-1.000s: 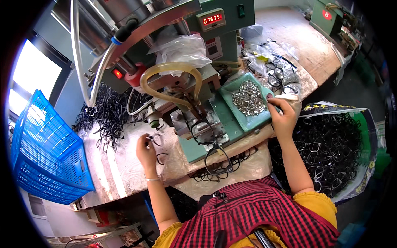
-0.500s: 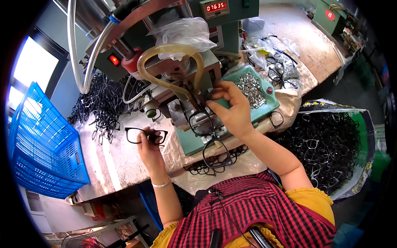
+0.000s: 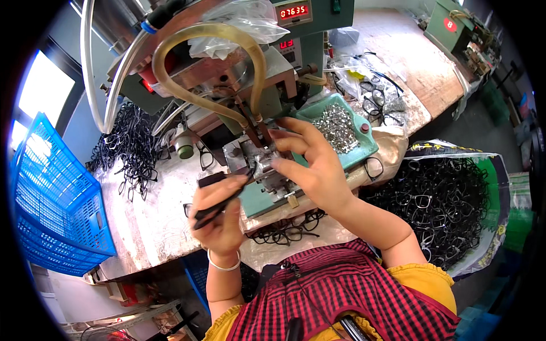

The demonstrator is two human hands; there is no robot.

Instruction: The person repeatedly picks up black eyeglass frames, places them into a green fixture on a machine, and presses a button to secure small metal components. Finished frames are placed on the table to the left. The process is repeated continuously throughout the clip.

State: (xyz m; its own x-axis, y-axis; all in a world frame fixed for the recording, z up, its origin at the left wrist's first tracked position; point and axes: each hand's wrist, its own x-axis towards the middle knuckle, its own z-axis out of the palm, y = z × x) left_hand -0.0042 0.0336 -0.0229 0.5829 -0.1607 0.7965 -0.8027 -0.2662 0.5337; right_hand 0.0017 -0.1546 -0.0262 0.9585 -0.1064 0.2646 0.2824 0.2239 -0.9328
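My left hand (image 3: 219, 219) is closed around a black eyeglass frame (image 3: 213, 210), seen nearly edge-on and blurred; its tip reaches toward the machine's metal fixture (image 3: 261, 165). A thin dark rim shows left of the fingers, and I cannot tell whether it belongs to the same frame. My right hand (image 3: 313, 162) is at the fixture's right side, its thumb apart from the bent fingers and nothing visible between them. Two copper-coloured electrodes (image 3: 256, 132), fed by a yellowish hose (image 3: 259, 62), point down at the fixture. Fingers partly hide that spot.
Behind my right hand a green tray (image 3: 367, 149) holds small metal parts. Black frames are heaped at the left (image 3: 133, 142), beside a blue basket (image 3: 62, 210). A large sack (image 3: 495, 187) of frames stands at the right. More frames (image 3: 290, 230) lie along the table's front edge.
The frame hanging at the fixture's front is gone from there. My left hand has moved right and nearer, turning the glasses edge-on. My right hand has shifted slightly left and down.
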